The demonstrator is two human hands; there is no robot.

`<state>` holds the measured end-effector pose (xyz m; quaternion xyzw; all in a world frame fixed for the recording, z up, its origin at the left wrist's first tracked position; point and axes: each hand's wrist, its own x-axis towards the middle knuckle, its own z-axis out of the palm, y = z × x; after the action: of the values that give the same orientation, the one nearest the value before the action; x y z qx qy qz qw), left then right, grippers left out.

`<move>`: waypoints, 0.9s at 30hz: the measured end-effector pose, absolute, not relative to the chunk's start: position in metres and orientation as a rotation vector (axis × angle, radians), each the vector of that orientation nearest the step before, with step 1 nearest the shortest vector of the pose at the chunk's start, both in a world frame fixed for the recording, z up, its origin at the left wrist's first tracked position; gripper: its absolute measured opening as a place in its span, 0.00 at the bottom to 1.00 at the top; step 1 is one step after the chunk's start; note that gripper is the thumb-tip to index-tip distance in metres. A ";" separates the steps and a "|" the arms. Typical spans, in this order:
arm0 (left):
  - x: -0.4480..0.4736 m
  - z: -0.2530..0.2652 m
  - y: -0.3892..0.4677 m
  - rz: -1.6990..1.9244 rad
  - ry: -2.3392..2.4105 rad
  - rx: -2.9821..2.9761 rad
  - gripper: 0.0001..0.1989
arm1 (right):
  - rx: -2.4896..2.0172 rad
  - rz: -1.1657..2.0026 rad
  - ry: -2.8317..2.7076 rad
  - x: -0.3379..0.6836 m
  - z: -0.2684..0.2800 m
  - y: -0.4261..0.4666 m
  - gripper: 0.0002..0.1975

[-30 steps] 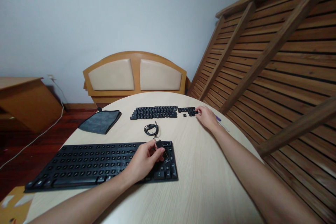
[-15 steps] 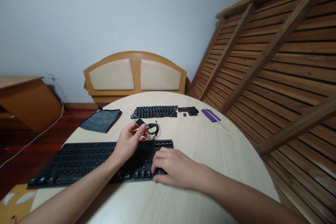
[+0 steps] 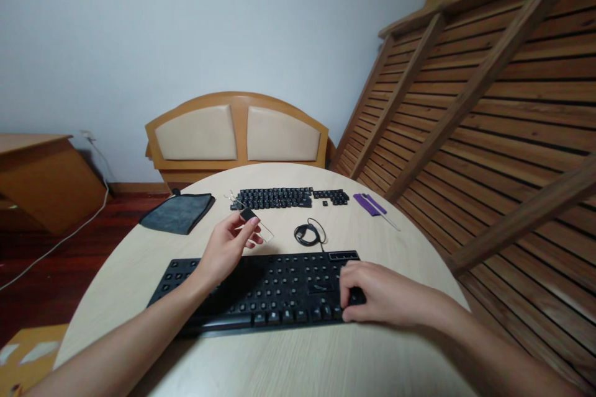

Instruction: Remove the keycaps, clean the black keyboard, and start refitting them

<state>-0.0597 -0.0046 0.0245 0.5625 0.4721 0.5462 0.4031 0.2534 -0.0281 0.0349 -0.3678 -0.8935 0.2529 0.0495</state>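
My left hand (image 3: 226,248) pinches a keycap puller (image 3: 248,215) with a black middle and thin wire ends, held above the table. Below it lies a black keyboard (image 3: 279,288), its main area stripped of caps, with a few keys still along the front edge. Fingers of my right hand (image 3: 375,291) are curled round the keyboard's right end. Behind the keyboard lies its coiled black cable (image 3: 307,234). Removed black keycaps (image 3: 274,198) sit in rows farther back, with a smaller group (image 3: 333,194) and one loose keycap (image 3: 325,203) to their right.
A dark grey cloth (image 3: 179,214) lies at the back left of the round table (image 3: 274,366). At the right are a purple cloth (image 3: 365,206) and a thin rod (image 3: 388,222). A wooden slatted frame (image 3: 503,118) leans beside the table; a headboard (image 3: 239,130) stands behind it.
The keyboard has slid to the right with my right hand on its end, and the coiled cable has shifted right too. My left hand stays nearly in place with the puller.
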 end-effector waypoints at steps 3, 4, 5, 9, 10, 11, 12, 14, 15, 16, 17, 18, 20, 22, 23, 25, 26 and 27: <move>-0.058 0.026 -0.006 1.363 1.210 1.438 0.24 | -1.377 0.834 -2.703 0.285 0.043 -0.028 0.03; -0.058 0.026 -0.006 1.353 1.218 1.442 0.24 | -1.525 0.844 -2.684 0.294 0.047 -0.028 0.04; -0.057 0.027 -0.006 1.342 1.225 1.445 0.24 | -1.697 0.851 -2.659 0.301 0.051 -0.027 0.06; -0.054 0.025 -0.005 1.308 1.231 1.460 0.24 | -2.051 0.653 -2.631 0.309 0.066 -0.024 0.13; -0.053 0.024 -0.005 1.300 1.227 1.463 0.23 | -2.007 0.585 -2.638 0.306 0.067 -0.023 0.14; -0.051 0.022 -0.005 1.287 1.223 1.467 0.23 | -1.927 0.544 -2.643 0.302 0.068 -0.021 0.16; -0.050 0.020 -0.005 1.270 1.216 1.471 0.22 | -1.831 0.524 -2.643 0.297 0.068 -0.020 0.19; -0.047 0.015 -0.005 1.226 1.198 1.476 0.21 | -1.631 0.549 -2.654 0.286 0.065 -0.017 0.28; -0.046 0.013 -0.005 1.199 1.185 1.481 0.21 | -1.543 0.572 -2.667 0.279 0.062 -0.016 0.32; -0.046 0.011 -0.005 1.171 1.169 1.491 0.20 | -1.471 0.584 -2.679 0.272 0.060 -0.015 0.34; -0.045 0.009 -0.005 1.141 1.155 1.510 0.20 | -1.420 0.581 -2.685 0.264 0.058 -0.015 0.34; -0.045 0.008 -0.005 1.110 1.141 1.539 0.19 | -1.381 0.566 -2.679 0.254 0.057 -0.015 0.32; -0.045 0.006 -0.007 1.052 1.109 1.617 0.17 | -1.331 0.528 -2.608 0.232 0.054 -0.016 0.25; -0.046 0.005 -0.009 1.002 1.085 1.710 0.16 | -1.262 0.583 -2.459 0.205 0.050 -0.016 0.22; -0.046 0.005 -0.010 0.984 1.081 1.750 0.15 | -1.210 0.667 -2.390 0.191 0.048 -0.017 0.21; -0.046 0.006 -0.012 0.967 1.089 1.804 0.15 | -1.095 0.859 -2.285 0.165 0.043 -0.016 0.19; -0.047 0.007 -0.012 0.965 1.097 1.817 0.15 | -1.053 0.924 -2.237 0.155 0.039 -0.015 0.14; -0.048 0.009 -0.011 0.969 1.106 1.823 0.16 | -1.029 0.953 -2.196 0.146 0.036 -0.014 0.09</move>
<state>-0.0481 -0.0114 0.0085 0.7169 0.4350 0.3811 0.3893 0.1464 -0.0136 0.0359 -0.3810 -0.8126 0.3528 0.2647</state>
